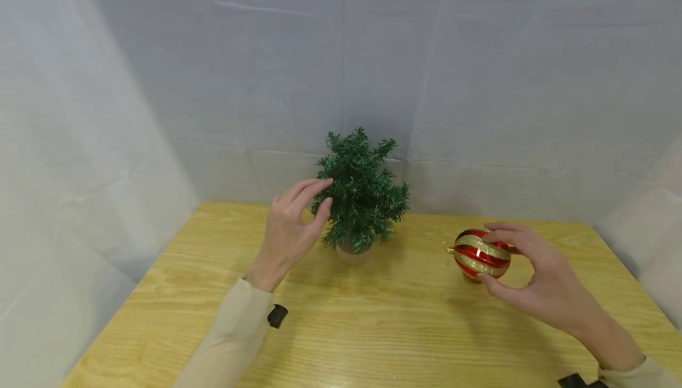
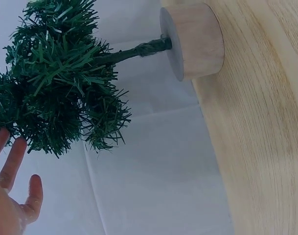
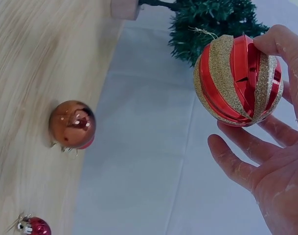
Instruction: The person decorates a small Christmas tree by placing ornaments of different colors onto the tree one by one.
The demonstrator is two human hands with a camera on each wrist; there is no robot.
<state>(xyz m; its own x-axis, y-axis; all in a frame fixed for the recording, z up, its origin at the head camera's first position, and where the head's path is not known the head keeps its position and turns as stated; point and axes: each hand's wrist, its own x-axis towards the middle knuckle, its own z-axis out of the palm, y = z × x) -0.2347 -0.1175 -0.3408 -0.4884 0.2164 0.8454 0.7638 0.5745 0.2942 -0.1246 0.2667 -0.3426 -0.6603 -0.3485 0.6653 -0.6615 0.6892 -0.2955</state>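
My right hand [image 1: 549, 284] holds a large red and gold striped Christmas ball [image 1: 482, 255] above the table's right part, pinched between thumb and fingers. Its gold cap and thin hanging string [image 3: 203, 32] point toward the tree. In the right wrist view, the ball [image 3: 237, 83] shows glittery gold bands and shiny red ones. A small green artificial Christmas tree [image 1: 362, 192] stands upright at the middle back of the table. Beside its left branches is my left hand [image 1: 290, 228], fingers extended and thumb apart, with fingertips right at the needles. The tree's round wooden base [image 2: 197, 44] rests on the tabletop.
On the wooden table [image 1: 341, 334], the right wrist view shows a shiny copper ball [image 3: 73, 124] with a red ornament [image 3: 87, 143] partly hidden behind it. Another dark red ornament [image 3: 40, 226] lies near that view's lower edge. White cloth [image 1: 298, 68] hangs behind the table.
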